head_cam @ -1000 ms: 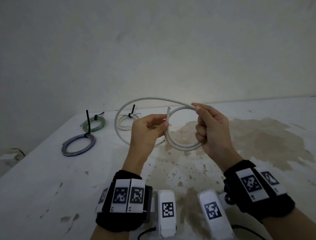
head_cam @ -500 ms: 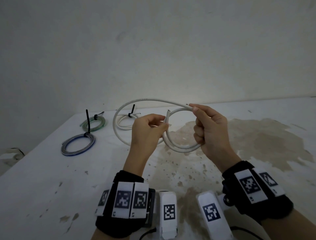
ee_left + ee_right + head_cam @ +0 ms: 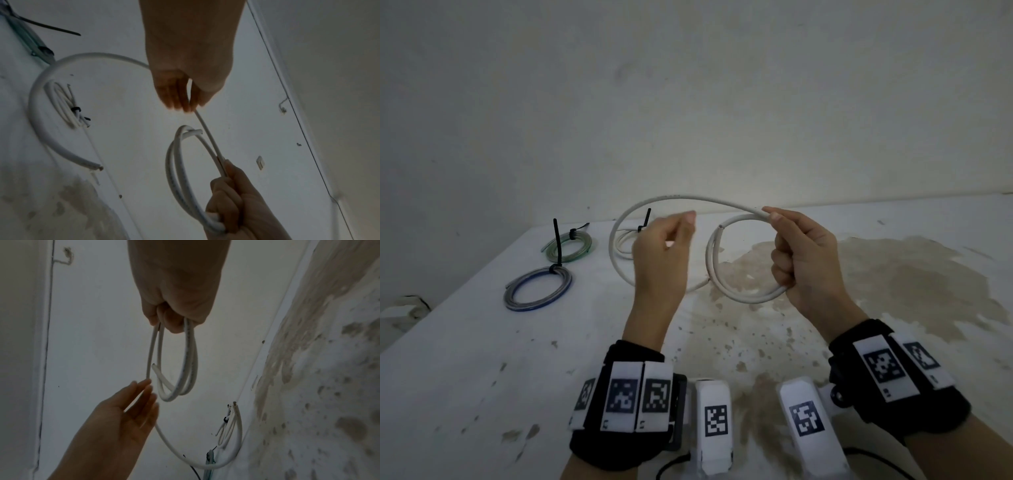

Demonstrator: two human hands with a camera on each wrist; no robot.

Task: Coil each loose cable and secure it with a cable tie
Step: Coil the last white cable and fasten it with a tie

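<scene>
A stiff white cable (image 3: 678,198) hangs in the air above the white table (image 3: 482,377). My right hand (image 3: 798,253) grips a small coil of it, about two turns (image 3: 174,170), and pinches the strand at the top. One cut end (image 3: 720,228) sticks up free inside the coil. The remaining length arcs left in a wide loop, and its other cut end (image 3: 98,168) hangs near the table. My left hand (image 3: 671,240) is beside the coil with fingers straight (image 3: 139,395), their tips just touching the strand; it holds nothing.
Three tied coils lie at the table's back left: a blue-grey one (image 3: 565,291), a green one (image 3: 587,246), and a small white one (image 3: 619,245), each with a black tie. A brown stain (image 3: 893,291) covers the right side. A wall rises behind.
My left hand has let go of the cable end it pinched, opened its fingers and drifted left. The right hand keeps its grip on the coil.
</scene>
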